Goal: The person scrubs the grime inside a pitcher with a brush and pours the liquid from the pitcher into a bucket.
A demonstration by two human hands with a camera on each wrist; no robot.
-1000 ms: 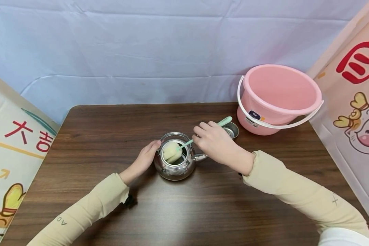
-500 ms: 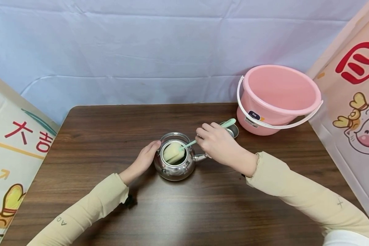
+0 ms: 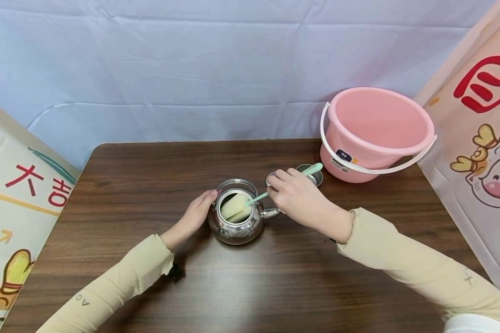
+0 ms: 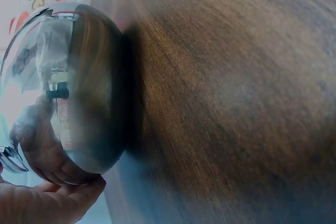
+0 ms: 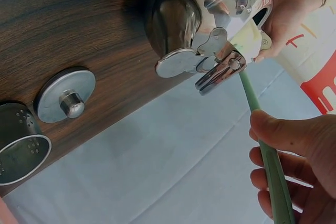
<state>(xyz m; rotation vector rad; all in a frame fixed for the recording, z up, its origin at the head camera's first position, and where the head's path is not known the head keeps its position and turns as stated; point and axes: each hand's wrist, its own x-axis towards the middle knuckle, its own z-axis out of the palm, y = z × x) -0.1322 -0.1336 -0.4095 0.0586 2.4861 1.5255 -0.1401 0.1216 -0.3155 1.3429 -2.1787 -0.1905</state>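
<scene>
I look down on a dark brown wood-grain table [image 3: 254, 296], its far edge close to a creased, pale blue-lilac cloth backdrop [image 3: 208, 69]. A white printed panel [image 3: 8, 203] with red characters flanks it on the left; a pinkish printed panel [image 3: 483, 111] with a cartoon animal flanks it on the right. In the far right corner of the tabletop I see a pink plastic bucket [image 3: 368, 160], its white handle swung down across the front. Near it sits a perforated metal cup [image 5: 23, 150], and my right wrist view shows a round metal lid [image 5: 65, 95] lying knob up just beside that cup.

A shiny round steel kettle [image 3: 235, 235] stands upright and lidless mid-table, spout towards the right. The left hand [image 3: 193, 215] holds its left side, thumb up near the opening, fingers against the lower body. The right hand [image 3: 297, 196] is closed around the mint-green stick of a brush [image 3: 234, 206], thumb pressed along it, palm above the spout side. The brush's pale yellow sponge head sits in the kettle's mouth, its stick slanting up to the right. Both forearms reach in from the near corners in cream sleeves [image 3: 116, 277].
</scene>
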